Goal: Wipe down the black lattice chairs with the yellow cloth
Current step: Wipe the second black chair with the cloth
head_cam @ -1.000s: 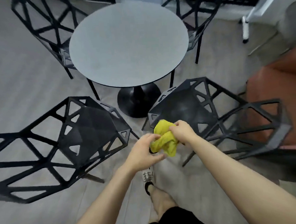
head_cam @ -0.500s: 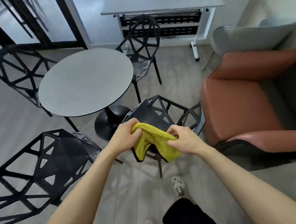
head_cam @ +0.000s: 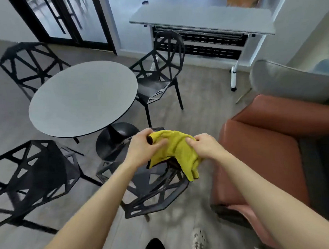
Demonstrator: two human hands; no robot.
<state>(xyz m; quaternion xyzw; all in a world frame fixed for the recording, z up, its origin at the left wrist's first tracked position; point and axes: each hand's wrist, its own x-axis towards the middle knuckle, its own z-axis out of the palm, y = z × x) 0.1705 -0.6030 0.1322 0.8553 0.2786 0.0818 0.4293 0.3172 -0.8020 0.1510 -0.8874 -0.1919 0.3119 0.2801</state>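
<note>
Grip as it stands: my left hand pinches one end of the yellow cloth and my right hand clutches the other, fingers curled into the fabric, holding it in the air above the nearest black lattice chair. I'd fold it into a flat pad, then wipe along each strut, not across the gaps
</note>
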